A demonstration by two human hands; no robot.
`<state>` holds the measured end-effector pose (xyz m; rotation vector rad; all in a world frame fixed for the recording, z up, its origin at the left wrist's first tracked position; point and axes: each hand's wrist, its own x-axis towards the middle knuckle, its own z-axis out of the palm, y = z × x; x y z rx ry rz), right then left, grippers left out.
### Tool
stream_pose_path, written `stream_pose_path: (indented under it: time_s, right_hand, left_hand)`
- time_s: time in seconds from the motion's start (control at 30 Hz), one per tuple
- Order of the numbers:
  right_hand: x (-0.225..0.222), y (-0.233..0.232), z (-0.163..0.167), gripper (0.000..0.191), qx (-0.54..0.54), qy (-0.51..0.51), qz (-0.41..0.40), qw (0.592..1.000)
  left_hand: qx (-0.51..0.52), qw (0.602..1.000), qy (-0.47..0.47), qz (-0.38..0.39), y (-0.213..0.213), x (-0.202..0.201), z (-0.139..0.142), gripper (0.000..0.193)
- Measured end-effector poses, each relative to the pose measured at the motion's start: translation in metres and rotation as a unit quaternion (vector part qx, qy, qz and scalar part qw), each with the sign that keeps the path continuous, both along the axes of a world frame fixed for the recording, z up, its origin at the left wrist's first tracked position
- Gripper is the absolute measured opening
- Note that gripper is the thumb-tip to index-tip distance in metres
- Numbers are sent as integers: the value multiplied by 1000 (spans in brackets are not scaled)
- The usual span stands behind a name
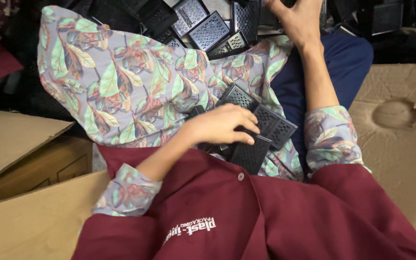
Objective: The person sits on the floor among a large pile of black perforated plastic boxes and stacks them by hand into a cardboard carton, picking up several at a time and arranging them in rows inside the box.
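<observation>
From the head camera, the left hand lay on a small stack of black trays in the person's lap. Its fingers curled over the top tray and gripped it. The trays were flat and dark, with little holes like a grid. They sat on the leafy cloth that covered the knees.

The right hand reached far out, well away from the left hand. Its fingers bent down into a pile of more black trays. The top edge of the picture cut off the fingertips, so I could not tell if it held one or not. Some trays in that pile looked shiny and grey, and they leaned on each other every which way.

A brown cardboard box stood beside the left arm. A flat cardboard sheet with a round dent lay beside the right arm. A dark red apron was below both hands.
</observation>
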<state>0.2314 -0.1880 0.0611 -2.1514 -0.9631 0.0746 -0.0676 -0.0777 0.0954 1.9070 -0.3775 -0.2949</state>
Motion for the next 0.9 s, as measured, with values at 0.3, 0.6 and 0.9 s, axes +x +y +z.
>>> stream_pose_path:
  time_s: [0.3, 0.6, 0.9]
  right_hand:
    - [-80, 32, 44, 46, 122, 164, 106, 973]
    - [-134, 60, 55, 40, 84, 137, 46, 986]
    - [-133, 53, 47, 35, 70, 107, 43, 991]
  left_hand:
    - [-461, 783, 29, 418, 73, 128, -39, 61]
    - [-534, 676, -52, 506, 40, 130, -65, 48]
    - [-475, 710, -86, 513, 36, 125, -62, 54]
